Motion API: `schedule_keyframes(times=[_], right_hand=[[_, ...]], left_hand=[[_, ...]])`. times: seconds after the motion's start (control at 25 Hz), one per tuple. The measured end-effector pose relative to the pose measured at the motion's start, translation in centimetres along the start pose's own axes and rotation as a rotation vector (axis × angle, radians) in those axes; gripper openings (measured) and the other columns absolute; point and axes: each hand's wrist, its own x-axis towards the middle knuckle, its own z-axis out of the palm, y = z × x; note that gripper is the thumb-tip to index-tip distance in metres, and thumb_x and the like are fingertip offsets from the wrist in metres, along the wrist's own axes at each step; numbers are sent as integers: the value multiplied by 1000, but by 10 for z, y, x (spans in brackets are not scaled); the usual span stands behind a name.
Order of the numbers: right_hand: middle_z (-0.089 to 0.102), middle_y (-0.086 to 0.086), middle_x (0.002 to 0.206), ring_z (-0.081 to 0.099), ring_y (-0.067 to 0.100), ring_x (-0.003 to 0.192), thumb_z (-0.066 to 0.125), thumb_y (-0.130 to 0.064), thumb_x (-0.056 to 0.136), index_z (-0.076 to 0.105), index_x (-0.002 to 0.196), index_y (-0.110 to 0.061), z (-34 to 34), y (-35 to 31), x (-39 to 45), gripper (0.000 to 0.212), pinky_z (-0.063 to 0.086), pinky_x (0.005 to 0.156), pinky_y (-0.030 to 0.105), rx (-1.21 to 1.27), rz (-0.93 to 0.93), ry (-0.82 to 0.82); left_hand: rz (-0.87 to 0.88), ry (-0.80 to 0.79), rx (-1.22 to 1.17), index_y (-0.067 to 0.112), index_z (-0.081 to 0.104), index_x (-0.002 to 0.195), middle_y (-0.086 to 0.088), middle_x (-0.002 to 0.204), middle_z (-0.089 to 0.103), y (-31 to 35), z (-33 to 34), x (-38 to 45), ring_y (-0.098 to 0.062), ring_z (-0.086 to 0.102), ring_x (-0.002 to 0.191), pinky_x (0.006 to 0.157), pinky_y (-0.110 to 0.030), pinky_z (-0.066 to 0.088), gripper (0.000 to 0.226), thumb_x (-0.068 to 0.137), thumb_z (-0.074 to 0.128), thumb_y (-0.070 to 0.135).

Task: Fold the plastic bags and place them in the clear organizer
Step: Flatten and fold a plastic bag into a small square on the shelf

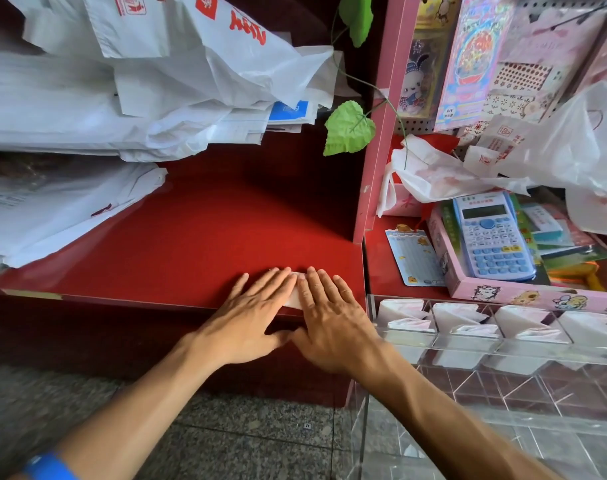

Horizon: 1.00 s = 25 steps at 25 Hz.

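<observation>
1. Both hands lie flat, side by side, near the front edge of the red counter (pixel 191 230), at about 6 o'clock in the view
2. The left hand (pixel 250 313) has its fingers straight and spread, palm down on a folded plastic bag (pixel 294 299) — nothing is curled round it, only pressed
3. The right hand (pixel 329 320) does the same just beside it, fingers straight, thumb tips of both hands almost meeting
4. The folded bag shows only as a pale strip between and under the fingers; its full shape cannot be told
5. At 4 o'clock from the hands stands the clear organizer (pixel 468 344) — its row of compartments holds white folded bags (pixel 458 317), one to each visible cell
6. At 10 to 11 o'clock a heap of loose white bags (pixel 139 98) with red print lies on the counter's far left
7. At 2 o'clock a blue calculator (pixel 492 237) rests in a pink tray (pixel 503 294), with more crumpled bags (pixel 433 174) behind it
8. A green leaf (pixel 349 128) hangs at 12 o'clock beside a pink display rack (pixel 378 116)
</observation>
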Motion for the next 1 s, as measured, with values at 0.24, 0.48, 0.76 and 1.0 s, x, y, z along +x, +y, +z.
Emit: schedule_keyframes(times=[0.24,0.48,0.76,1.0], right_hand=[[65,19,126,63,34,116,33,-21,82,63,127,-2,18,-5,-20,57,46,105,49,-60,-47,297],[69,-1,86,61,24,87,49,-21,89,67,102,-22,-32,45,-58,22,46,75,40,367,7,393],[58,-5,63,56,8,58,68,-24,92,62,81,-15,-83,122,-113,15,41,51,20,655,225,442],[69,11,75,66,21,63,65,-2,88,68,86,-18,-89,205,-163,16,54,57,39,683,445,355]], left_hand=[[160,267,208,19,67,117,6,108,69,7,-9,3,-18,64,97,81,-36,55,52,66,81,25],[186,165,-179,30,65,100,8,69,63,39,-44,15,-7,58,64,63,-28,48,15,99,50,31],[285,301,-608,31,55,71,14,62,54,119,-50,43,-5,52,59,58,-22,39,26,96,60,33],[332,376,-380,23,64,127,10,121,65,154,-25,66,-6,54,114,101,-20,37,45,89,57,47]])
